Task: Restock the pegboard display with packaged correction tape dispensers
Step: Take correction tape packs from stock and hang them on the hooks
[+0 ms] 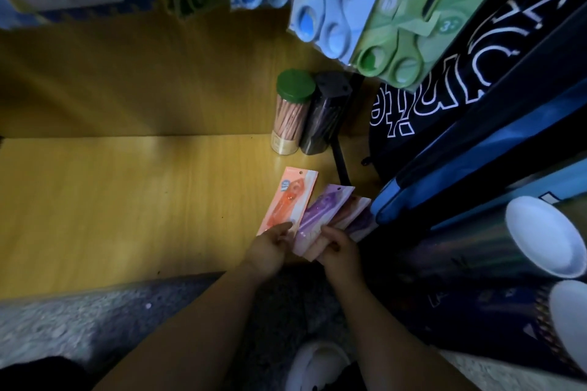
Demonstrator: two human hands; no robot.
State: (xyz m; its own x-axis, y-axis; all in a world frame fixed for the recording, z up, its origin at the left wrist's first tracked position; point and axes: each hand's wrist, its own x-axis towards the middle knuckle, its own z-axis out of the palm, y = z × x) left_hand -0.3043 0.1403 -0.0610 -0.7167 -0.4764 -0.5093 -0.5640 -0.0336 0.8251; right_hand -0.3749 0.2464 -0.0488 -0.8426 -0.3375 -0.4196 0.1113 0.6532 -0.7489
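Closest to me, low down, is a white shoe [317, 362] on the speckled grey floor [63, 320], and above it two bare forearms reach to the front edge of a yellow wood-grain shelf [127, 200]. The hands sit close together but apart. The left hand [270, 244] has a straight finger laid on the bottom end of an orange pack [282, 200], which lies flat on the shelf. The right hand [340, 247] is curled round the lower ends of a fan of packs [349, 216], with a purple pack [320, 213] on top and pinkish ones behind. It looks to me like the sorting stage, with stock being gathered and none hung yet. Each pack is a slim glossy card with a clear blister over a translucent, teardrop-shaped dispenser, and a small hang hole at the far end. The next move should be to lift one pack free and thread that hole onto a peg, but I can see no empty peg from here. The slick film will probably let the fan slide apart, so it needs a firm pinch. Behind stand a clear pencil tube [290, 114] with a green lid and a dark tube [324, 117]. Carded blue scissors [327, 3] and green scissors [406, 25] hang overhead. A dark fabric bag [444, 73] leans at the right.
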